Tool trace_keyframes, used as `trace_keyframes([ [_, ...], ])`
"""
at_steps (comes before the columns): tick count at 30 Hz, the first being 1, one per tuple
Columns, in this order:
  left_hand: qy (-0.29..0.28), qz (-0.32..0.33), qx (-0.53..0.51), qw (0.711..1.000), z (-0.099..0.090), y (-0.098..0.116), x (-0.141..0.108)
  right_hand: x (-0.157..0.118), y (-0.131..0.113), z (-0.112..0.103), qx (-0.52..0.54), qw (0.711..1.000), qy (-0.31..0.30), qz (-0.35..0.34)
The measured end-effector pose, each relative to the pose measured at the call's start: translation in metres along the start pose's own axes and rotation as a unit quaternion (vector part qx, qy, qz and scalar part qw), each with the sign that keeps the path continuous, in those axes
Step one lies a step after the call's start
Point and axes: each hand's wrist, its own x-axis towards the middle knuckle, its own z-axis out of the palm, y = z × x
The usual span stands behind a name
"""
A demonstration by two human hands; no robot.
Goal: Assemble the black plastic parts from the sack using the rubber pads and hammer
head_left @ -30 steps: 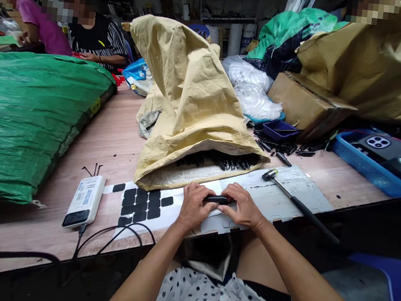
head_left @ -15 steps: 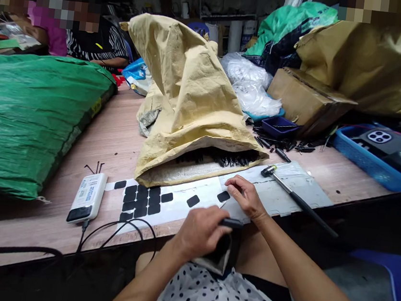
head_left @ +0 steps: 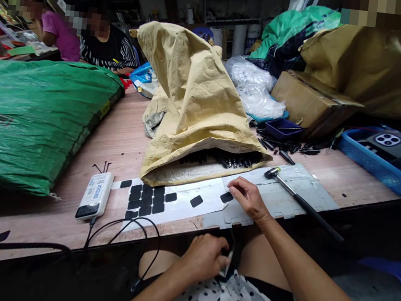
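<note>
My left hand [head_left: 206,256] is lowered over my lap below the table edge, thumb and fingers apart, with nothing visible between them. Beneath it is a pale-edged object, mostly hidden. Over the table edge, my right hand [head_left: 247,198] has its thumb and fingertips pinched together; anything in them is too small to make out. Just below those fingertips, a black rounded square [head_left: 226,197] lies on a white sheet [head_left: 181,211]. More black rounded squares [head_left: 146,200] sit in rows farther left on the sheet. A grey board [head_left: 304,191] extends under my right hand.
A hammer [head_left: 299,200] lies on the board. Black parts fill the mouth of a tan sack [head_left: 198,107]. A white power bank [head_left: 94,195] with black cables stands left, beside a green sack [head_left: 37,122]. A blue basket [head_left: 383,164] is at right. Two people sit beyond.
My left hand has dropped from the table edge toward my lap, and the black piece it held is no longer visible. My right hand stays pinched by the sheet. The view has shifted slightly.
</note>
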Motion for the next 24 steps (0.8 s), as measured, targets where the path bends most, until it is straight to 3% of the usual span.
trace_keyframes([
  [3,0.09,0.037,0.001,0.995,-0.056,0.018,0.018,-0.001,-0.001,0.0,0.002,1.0,0.003,0.002],
  [5,0.211,0.011,0.049,0.976,-0.09,0.02,0.045,-0.001,0.0,0.0,0.003,1.0,0.005,0.006],
  [7,0.304,0.031,0.087,0.948,-0.116,0.014,0.079,-0.002,0.001,0.0,0.002,1.0,0.006,0.008],
  [9,0.324,0.069,0.14,0.933,-0.131,0.005,0.113,-0.001,0.002,0.0,0.003,1.0,0.009,0.008],
  [12,0.297,0.109,0.212,0.925,-0.14,-0.005,0.151,0.0,0.002,0.0,0.011,1.0,0.015,0.006],
  [16,0.284,0.138,0.263,0.911,-0.142,-0.008,0.17,0.001,0.0,0.0,0.011,1.0,0.016,0.007],
  [20,0.276,0.155,0.272,0.909,-0.142,-0.009,0.161,0.001,0.0,-0.001,0.003,1.0,0.015,0.006],
  [24,0.306,0.144,0.22,0.915,-0.133,-0.011,0.124,0.0,0.002,-0.002,0.0,1.0,0.024,0.004],
])
